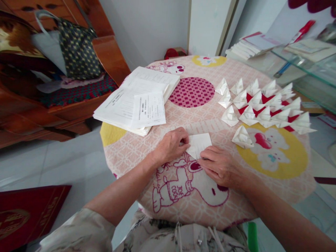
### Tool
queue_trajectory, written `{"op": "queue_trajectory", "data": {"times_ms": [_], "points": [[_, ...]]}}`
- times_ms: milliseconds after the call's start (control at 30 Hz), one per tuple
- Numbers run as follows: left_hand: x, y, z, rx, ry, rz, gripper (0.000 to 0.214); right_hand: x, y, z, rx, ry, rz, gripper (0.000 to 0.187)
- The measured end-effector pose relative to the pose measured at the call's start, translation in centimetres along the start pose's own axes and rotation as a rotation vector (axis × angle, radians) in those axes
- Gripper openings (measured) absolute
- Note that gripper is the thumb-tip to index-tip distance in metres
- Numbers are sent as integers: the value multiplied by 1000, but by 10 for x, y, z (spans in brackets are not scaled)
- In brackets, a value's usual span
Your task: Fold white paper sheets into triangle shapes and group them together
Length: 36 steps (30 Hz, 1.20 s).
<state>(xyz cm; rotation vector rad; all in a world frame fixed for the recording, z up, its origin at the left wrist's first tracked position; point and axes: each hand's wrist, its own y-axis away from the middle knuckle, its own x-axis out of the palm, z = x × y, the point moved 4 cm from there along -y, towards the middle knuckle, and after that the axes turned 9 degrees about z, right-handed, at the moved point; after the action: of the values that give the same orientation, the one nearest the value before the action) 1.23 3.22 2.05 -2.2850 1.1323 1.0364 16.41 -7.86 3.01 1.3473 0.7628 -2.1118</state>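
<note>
A small folded sheet of white paper [199, 142] lies on the patterned tablecloth [126, 154] between my hands. My left hand [173, 143] pinches its left edge with thumb and fingertips. On its lower right edge my right hand [217, 164] is closed, fingertips pressed together on the paper. To the right stand several folded paper pieces [253, 117] with pointed tips, set in rows with red strips between them. One such folded piece [242, 137] sits apart, nearest my right hand.
At the table's left is a stack of printed sheets [118, 105] with a smaller slip [149, 110] on top. A glass shelf [309, 64] with papers and a red marker [303, 31] borders the right. A wooden bench [110, 52] with a bag [76, 49] stands left.
</note>
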Motion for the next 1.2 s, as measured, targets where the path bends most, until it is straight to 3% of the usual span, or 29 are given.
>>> {"op": "queue_trajectory", "data": {"times_ms": [1200], "points": [[-2,-4,2,-75,13,5,8,0,-1,1,0,19,3,22]]}}
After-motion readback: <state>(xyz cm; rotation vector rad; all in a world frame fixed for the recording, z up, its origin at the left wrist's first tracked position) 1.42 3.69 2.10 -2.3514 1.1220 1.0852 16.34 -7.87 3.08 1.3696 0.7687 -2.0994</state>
